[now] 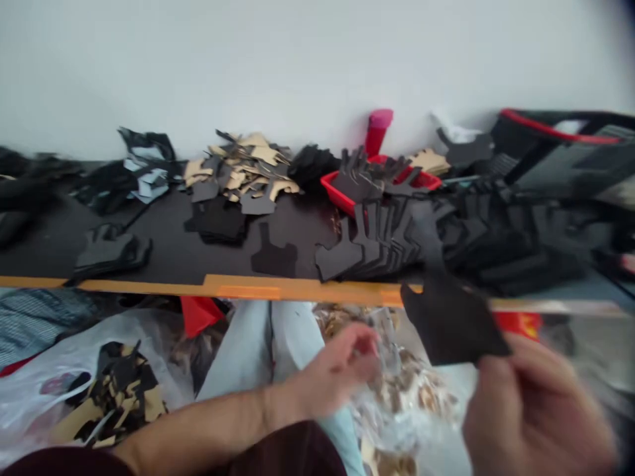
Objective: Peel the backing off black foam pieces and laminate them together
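My right hand pinches a flat black cut-out piece by its lower corner. The piece has a narrow tongue pointing up and is raised in front of the table edge. My left hand hovers over my lap, blurred, its fingers loosely curled and apart with nothing seen in them. A single black piece of similar outline lies flat on the dark table. To its right, a fanned row of black pieces overlaps along the front edge.
The dark table has an orange-taped front edge. On it are a heap of tan and black scraps, a red tray with black pieces, and a grey-black stack. Below sits a plastic bag of offcuts.
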Tool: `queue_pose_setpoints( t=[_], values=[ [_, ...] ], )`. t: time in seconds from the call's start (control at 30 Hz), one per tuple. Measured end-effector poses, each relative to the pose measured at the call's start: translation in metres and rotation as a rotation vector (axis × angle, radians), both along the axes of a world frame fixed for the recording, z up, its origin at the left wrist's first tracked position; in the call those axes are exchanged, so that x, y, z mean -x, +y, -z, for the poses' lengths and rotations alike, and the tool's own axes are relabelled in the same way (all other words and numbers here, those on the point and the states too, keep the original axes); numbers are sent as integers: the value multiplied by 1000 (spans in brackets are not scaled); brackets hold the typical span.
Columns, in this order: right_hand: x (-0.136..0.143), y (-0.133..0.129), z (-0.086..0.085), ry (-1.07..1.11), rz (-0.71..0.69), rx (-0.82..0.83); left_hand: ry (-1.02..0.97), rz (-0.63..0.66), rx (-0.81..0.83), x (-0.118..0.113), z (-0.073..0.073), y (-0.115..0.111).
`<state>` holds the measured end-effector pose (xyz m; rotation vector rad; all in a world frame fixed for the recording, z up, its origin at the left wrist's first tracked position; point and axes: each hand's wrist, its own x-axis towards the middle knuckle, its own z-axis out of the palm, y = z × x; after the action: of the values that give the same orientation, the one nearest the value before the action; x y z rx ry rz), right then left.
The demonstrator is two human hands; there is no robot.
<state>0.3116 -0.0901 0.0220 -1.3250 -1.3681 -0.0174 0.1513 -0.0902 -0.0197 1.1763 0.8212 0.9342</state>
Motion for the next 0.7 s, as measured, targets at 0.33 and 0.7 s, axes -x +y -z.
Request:
queue_pose_setpoints(
  t=[0.33, 0.7],
  values=[
    [129, 48, 38, -462, -691, -13, -108, -705, 126, 135, -30, 14],
    [168, 93, 65, 448, -417, 574, 291, -735, -6, 174, 7, 56]
  ],
)
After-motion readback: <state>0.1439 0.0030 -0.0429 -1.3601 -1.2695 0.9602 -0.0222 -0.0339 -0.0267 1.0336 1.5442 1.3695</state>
